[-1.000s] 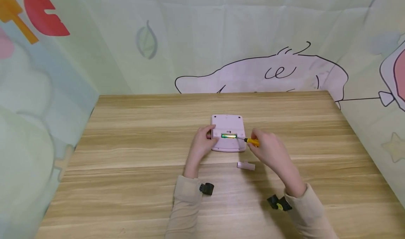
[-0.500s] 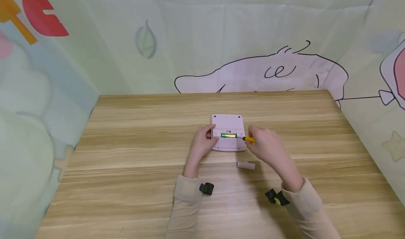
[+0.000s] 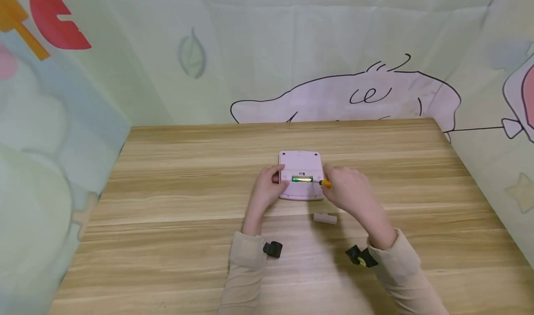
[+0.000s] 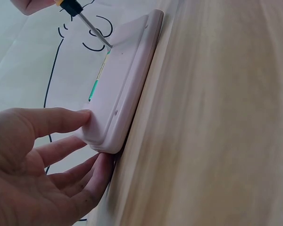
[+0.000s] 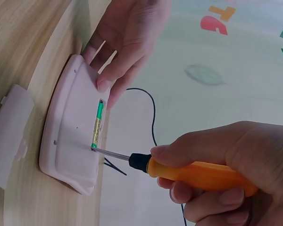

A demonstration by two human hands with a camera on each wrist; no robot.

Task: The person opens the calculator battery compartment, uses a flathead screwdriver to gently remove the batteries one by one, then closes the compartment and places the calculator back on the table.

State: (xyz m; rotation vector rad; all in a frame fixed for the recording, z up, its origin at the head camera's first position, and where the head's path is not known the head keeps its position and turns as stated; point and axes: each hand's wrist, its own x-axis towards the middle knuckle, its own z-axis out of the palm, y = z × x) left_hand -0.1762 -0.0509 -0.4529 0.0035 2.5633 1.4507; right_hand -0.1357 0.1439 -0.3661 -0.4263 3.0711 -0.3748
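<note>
A pale pink calculator (image 3: 299,163) lies face down on the table, its battery slot uncovered. Inside the slot is a green and yellow battery (image 5: 98,123). My left hand (image 3: 267,185) grips the calculator's left edge, thumb on its back and fingers along the side, as the left wrist view (image 4: 52,160) shows. With my right hand (image 3: 348,187) I hold a screwdriver (image 5: 193,175) by its orange handle, fingers curled round it. The screwdriver's metal tip touches the battery's right end, at the edge of the slot. The calculator's front is hidden.
The pink battery cover (image 3: 325,218) lies on the wooden table (image 3: 187,190), just in front of the calculator and near my right forearm. Behind the table hangs a printed cloth (image 3: 250,51).
My right hand has moved a little to the left, closer to the calculator, and less of the screwdriver's handle shows. The left hand and calculator have stayed in place.
</note>
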